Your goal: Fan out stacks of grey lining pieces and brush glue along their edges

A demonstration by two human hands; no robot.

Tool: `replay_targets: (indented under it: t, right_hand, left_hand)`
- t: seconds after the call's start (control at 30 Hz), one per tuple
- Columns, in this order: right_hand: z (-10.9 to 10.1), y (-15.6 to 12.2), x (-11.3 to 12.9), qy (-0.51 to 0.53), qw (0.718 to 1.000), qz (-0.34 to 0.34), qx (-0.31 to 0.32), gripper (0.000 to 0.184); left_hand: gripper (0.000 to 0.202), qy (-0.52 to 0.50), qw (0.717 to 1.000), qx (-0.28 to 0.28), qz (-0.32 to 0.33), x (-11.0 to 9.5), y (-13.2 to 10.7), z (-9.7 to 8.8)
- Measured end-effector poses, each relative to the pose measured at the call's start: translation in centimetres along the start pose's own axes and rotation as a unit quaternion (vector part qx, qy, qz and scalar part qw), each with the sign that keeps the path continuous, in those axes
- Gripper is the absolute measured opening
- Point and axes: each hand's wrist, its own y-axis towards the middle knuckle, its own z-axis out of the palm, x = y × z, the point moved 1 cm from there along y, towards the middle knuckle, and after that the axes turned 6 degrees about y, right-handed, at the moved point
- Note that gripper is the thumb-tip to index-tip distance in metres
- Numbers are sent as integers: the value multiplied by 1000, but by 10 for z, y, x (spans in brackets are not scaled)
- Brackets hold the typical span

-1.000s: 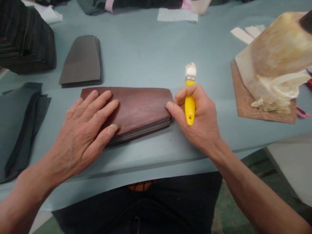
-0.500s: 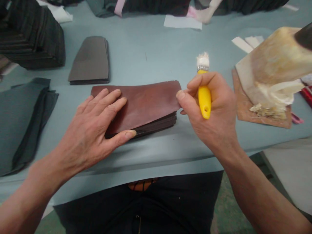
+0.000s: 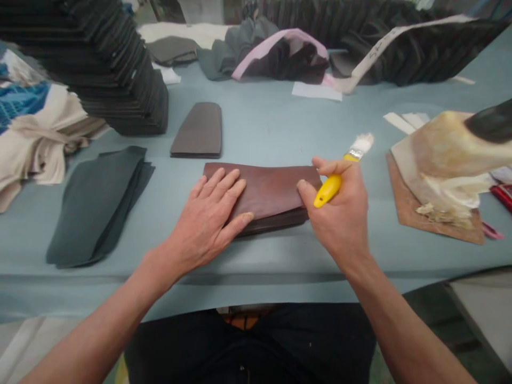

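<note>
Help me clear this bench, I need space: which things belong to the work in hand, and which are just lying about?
In hand: left hand flat on the brown leather stack; right hand gripping the yellow-handled brush; likely the crusted pot beside it.
Lying about: small grey stack, dark green sheets, tall dark pile, white strips.

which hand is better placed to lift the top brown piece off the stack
Probably the right hand: its thumb sits at the right edge of the brown stack, though it also grips the yellow brush. The left hand lies flat on the stack, pinning it.
</note>
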Motion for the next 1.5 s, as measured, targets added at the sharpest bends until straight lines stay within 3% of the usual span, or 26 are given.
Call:
replay_targets:
  t: [0.2,0.43,0.6,0.7,0.93,1.03,1.1,1.17,1.33,1.5]
  right_hand:
    - [9,-1,4,-4,1000,0,-12,26]
    - [9,13,24,13,999,17,-35,31]
    - [16,27,48,23,998,16,-51,34]
    - [18,26,63,27,999,13,-44,34]
    - [15,20,95,51,997,-58,-23,36]
    - [16,24,93,118,991,-47,-45,40]
    - [17,22,83,105,990,-68,-67,38]
    - [18,16,68,39,993,-98,-50,35]
    - [23,-15,29,-97,975,-172,101,25]
    - [21,-30,14,-146,964,-178,131,24]
  left_hand:
    - [66,-57,998,-3,-23,2,-6,-1]
    - [87,-75,994,-44,-63,-10,-6,-3]
    - [61,-120,986,-85,-83,-10,-8,-1]
    - [63,-175,973,-123,-83,1,-14,0]
    - [38,-256,942,-192,-100,40,-12,-22]
    - [24,-308,919,-212,-127,65,3,-34]
    - [28,-345,899,-222,-153,86,18,-37]
    - [37,-386,878,-222,-174,109,37,-34]
    - [55,-464,837,-186,-222,164,83,-10]
    - [54,-470,819,-160,-288,197,102,12]
